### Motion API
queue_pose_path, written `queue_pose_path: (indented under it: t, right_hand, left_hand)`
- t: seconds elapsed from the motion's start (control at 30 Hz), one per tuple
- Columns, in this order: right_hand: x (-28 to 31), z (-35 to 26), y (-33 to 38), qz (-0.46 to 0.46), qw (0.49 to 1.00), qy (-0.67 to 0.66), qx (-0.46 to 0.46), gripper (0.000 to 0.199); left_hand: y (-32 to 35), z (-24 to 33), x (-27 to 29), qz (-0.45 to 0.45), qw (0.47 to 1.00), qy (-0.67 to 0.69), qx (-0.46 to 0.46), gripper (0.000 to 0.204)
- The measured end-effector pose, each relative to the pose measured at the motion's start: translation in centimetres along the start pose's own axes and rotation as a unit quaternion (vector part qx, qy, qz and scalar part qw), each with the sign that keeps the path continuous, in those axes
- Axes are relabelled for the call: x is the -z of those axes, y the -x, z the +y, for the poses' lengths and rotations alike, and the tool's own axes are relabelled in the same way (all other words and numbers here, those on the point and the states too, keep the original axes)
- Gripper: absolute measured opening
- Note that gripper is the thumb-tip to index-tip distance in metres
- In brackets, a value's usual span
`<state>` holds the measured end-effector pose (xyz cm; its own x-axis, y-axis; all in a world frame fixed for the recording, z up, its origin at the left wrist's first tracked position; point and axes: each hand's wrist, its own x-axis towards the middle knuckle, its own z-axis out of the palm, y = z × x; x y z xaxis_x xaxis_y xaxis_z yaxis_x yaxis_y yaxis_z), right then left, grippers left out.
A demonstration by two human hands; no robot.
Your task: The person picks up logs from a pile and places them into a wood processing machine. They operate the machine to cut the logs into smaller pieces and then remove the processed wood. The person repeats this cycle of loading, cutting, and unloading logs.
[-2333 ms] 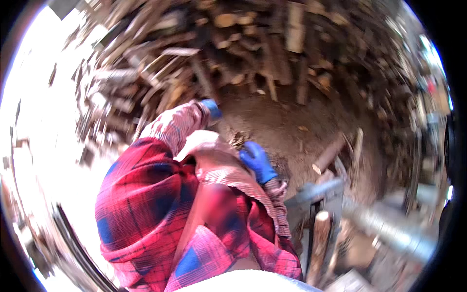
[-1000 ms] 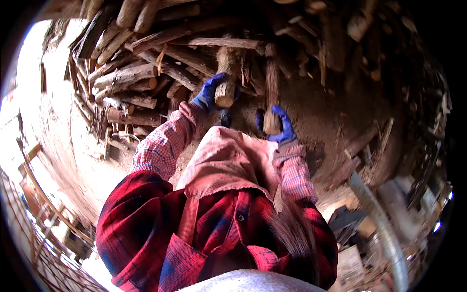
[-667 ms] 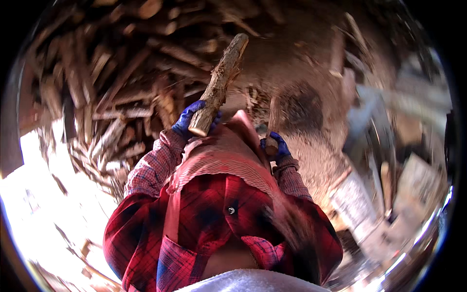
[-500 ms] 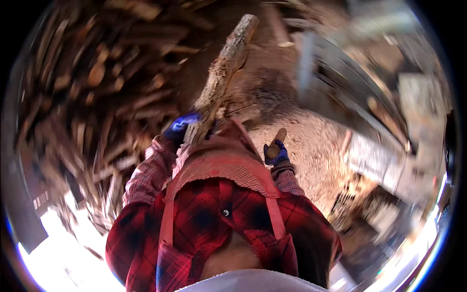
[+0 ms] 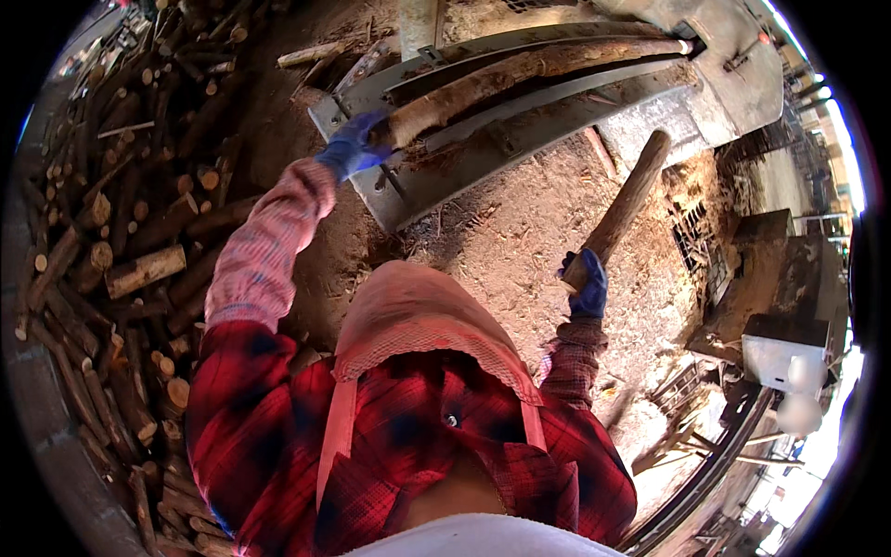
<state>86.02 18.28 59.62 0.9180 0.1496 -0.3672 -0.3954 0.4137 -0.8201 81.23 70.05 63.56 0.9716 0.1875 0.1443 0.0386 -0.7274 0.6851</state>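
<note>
My left hand (image 5: 355,147), in a blue glove, is closed at the near end of a long log (image 5: 506,79). That log lies lengthwise in a grey metal trough (image 5: 501,158), its far end reaching the machine's housing at the upper right. Lower on the right, my right hand (image 5: 590,288), also gloved in blue, grips the lower end of a shorter wooden stick (image 5: 629,204). The stick slants up and to the right over the floor, its upper end near the trough's edge. The left fingers are partly hidden against the log.
A large heap of cut logs (image 5: 148,269) covers the floor on the left. The machine's grey housing (image 5: 742,84) stands at the upper right. A metal box (image 5: 784,353) and a floor grate (image 5: 689,232) are on the right. Wood chips litter the brown floor (image 5: 483,241).
My view has turned toward the trough. The log in my left hand, previously angled upward near my apron, now lies in the trough. Both arms reach farther out; the stick stays in my right hand.
</note>
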Motion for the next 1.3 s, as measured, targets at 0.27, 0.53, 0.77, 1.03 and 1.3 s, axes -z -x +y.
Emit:
queue_pose_path:
  t: [0.27, 0.53, 0.77, 1.03, 1.3]
  right_hand:
    - [-9.0, -7.9, 3.7, 0.035, 0.980, 0.119, 0.155, 0.040]
    - [-23.1, -17.4, -2.8, -0.014, 0.904, 0.157, 0.397, 0.031]
    - [-15.8, 0.1, -11.6, -0.004, 0.711, 0.674, 0.197, 0.053]
    - [-21.6, -11.9, -4.7, -0.204, 0.966, 0.106, 0.116, 0.033]
    - [-20.7, -11.1, -8.3, -0.041, 0.827, 0.424, 0.367, 0.066]
  left_hand:
    - [-4.3, 2.8, -0.7, -0.068, 0.987, -0.130, -0.070, 0.081]
    - [-7.7, 4.1, -1.8, -0.111, 0.949, -0.296, -0.001, 0.085]
    - [-10.1, 7.1, -3.4, -0.083, 0.961, -0.260, -0.047, 0.078]
    - [-7.3, 4.9, -4.5, 0.051, 0.945, -0.263, -0.186, 0.065]
    - [-9.6, 4.7, -7.7, 0.067, 0.944, -0.246, -0.208, 0.062]
